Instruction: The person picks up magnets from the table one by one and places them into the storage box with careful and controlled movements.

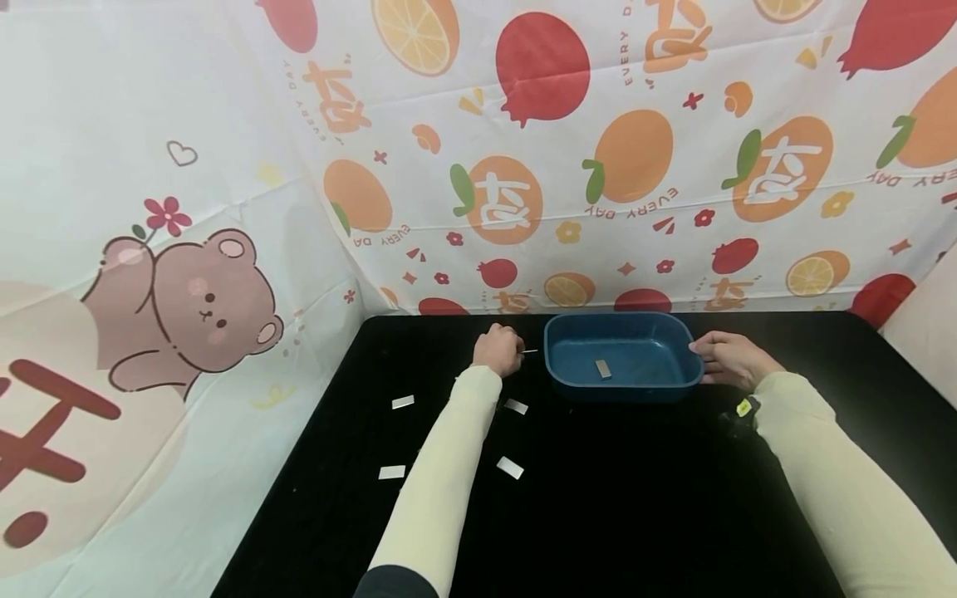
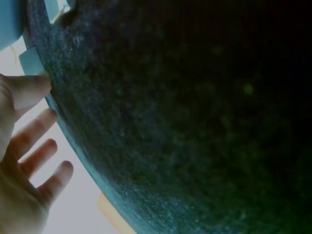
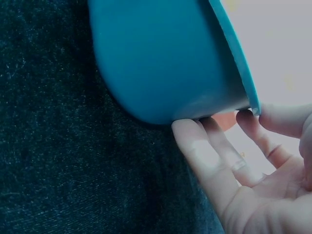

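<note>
My left hand (image 1: 498,350) pinches a small flat rectangular plate (image 2: 31,62) between thumb and forefinger. The other fingers are spread below it in the left wrist view. From the head, only the plate's thin edge shows, just left of a blue plastic tub (image 1: 620,385). Another such plate (image 1: 603,369), greyish, lies inside the tub. At the tub's right end, my right hand (image 1: 734,359) grips the rim with the thumb and a finger. Its other fingers rest against the tub's outer wall (image 3: 165,63) in the right wrist view.
Several silvery plates lie on the black cloth around my left forearm, including one at the left (image 1: 403,402), one nearer me (image 1: 392,473) and one right of the sleeve (image 1: 511,468). A fruit-print curtain (image 1: 553,257) hangs behind the black table (image 1: 635,498).
</note>
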### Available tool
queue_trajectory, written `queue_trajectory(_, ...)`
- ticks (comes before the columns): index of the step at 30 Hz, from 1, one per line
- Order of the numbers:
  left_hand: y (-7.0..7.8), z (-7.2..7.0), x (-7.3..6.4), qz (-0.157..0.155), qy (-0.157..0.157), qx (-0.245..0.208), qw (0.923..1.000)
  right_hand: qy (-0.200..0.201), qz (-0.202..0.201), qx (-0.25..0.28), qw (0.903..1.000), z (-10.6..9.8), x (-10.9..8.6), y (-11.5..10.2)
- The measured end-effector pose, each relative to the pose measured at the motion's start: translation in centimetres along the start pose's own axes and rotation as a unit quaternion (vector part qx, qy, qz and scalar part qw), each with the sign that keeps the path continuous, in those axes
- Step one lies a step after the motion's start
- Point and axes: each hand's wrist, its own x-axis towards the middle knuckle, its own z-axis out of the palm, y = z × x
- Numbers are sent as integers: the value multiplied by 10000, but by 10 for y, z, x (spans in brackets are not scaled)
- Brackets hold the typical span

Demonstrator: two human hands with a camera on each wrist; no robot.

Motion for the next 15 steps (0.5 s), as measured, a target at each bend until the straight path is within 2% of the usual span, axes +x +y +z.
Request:
queue_trajectory(5, 0, 0, 1, 35, 76, 112, 9999, -9, -31, -40, 10000, -1, 1, 0)
queue_trajectory(15, -2, 0, 2, -251, 42, -352, 9991, -47, 8, 12, 10000, 0, 1, 0)
